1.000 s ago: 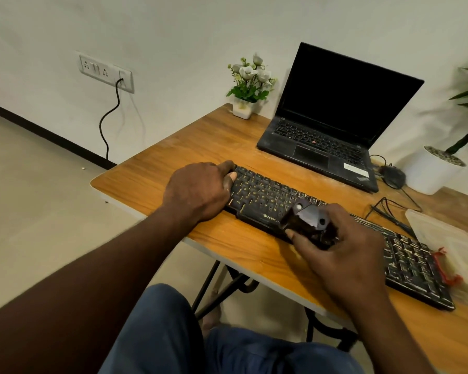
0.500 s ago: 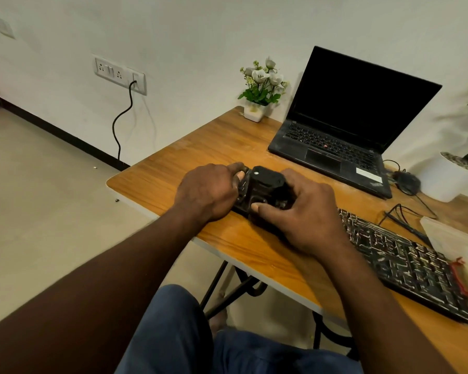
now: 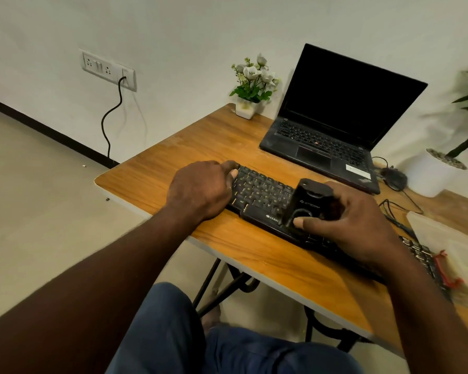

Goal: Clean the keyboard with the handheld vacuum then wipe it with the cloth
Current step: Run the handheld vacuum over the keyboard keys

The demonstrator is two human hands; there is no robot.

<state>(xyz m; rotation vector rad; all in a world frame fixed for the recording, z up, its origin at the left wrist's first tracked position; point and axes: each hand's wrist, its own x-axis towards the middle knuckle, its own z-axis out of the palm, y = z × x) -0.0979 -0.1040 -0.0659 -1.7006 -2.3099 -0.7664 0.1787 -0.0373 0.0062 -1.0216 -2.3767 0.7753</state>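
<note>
Right hand [image 3: 354, 220]: fingers wrapped round vacuum [image 3: 310, 203], thumb on its button, nozzle down on keyboard [image 3: 262, 195], centre frame. Left hand [image 3: 200, 191]: curled over keyboard's left end, steadying it. Step: vacuuming. Next: sweep remaining keys rightward; cloth not identified.

Open dark laptop [image 3: 333, 136], small flower pot [image 3: 246, 110], white planter [image 3: 432, 176], mouse [image 3: 393, 178], wooden table [image 3: 173, 147]

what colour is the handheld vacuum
Black all over. The head view shows it best, with the vacuum held in the right hand over the keyboard.
</note>
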